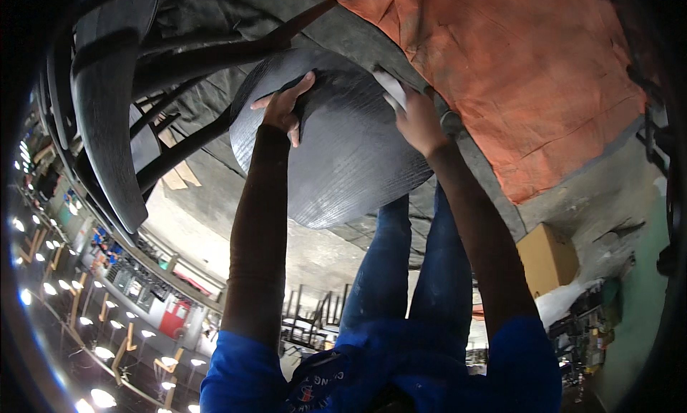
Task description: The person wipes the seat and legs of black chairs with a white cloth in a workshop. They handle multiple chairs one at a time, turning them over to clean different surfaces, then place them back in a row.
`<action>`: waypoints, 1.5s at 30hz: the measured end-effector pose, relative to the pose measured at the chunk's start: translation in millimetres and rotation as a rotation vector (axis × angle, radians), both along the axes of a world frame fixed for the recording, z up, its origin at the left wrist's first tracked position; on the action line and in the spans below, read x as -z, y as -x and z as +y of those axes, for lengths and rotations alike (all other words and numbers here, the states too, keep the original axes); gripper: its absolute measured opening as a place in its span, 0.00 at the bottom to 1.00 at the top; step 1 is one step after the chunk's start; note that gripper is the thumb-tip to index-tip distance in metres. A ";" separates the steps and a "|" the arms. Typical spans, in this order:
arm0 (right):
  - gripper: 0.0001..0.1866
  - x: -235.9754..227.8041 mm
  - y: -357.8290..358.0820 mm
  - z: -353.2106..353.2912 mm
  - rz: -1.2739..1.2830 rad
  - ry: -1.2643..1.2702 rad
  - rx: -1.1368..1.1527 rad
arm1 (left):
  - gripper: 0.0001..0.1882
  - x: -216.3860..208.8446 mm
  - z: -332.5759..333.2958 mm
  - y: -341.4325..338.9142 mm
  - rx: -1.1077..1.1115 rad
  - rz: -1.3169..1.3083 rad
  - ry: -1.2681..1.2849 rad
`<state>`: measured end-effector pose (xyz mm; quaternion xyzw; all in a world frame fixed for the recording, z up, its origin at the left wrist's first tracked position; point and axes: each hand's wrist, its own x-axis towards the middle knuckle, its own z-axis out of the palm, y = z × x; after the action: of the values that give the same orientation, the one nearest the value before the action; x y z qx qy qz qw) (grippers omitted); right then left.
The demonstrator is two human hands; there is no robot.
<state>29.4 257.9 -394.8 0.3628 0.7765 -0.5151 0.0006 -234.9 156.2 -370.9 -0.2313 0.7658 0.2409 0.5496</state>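
Observation:
A black chair seat [343,138] with visible wood grain lies in front of me, broad and rounded. My left hand [285,111] rests on the seat's left part, fingers spread apart, holding nothing. Over at the seat's far right edge, my right hand [421,120] is closed round a pale flat pad [390,87]. The pad looks white to light grey; its exact kind is not clear. Dark legs and a wide curved backrest [107,120] extend to the left of the seat.
Dark cloth [343,30] lies under the chair, and an orange-red sheet [515,77] spreads at the far right. A cardboard box [547,259] stands on the right. Several dark chair frames [318,316] are behind me.

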 end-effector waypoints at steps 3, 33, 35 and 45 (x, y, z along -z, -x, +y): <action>0.30 -33.7 -85.6 -34.9 0.058 0.196 0.271 | 0.63 10.7 -3.8 -27.2 0.096 0.477 0.090; 0.32 -30.1 -41.5 -11.1 0.144 0.116 0.133 | 0.06 33.2 42.4 -132.8 1.205 1.279 -0.714; 0.32 -23.4 -28.7 -5.7 0.152 0.224 0.145 | 0.06 34.3 40.1 -129.6 1.194 1.270 -0.738; 0.27 -15.5 -58.7 -23.2 0.196 0.118 0.206 | 0.28 43.3 11.3 -102.3 0.652 1.266 0.078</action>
<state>88.1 234.7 -379.2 0.3877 0.6999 -0.5903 -0.1067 -132.7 167.6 -414.2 0.1743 0.9761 0.1248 0.0345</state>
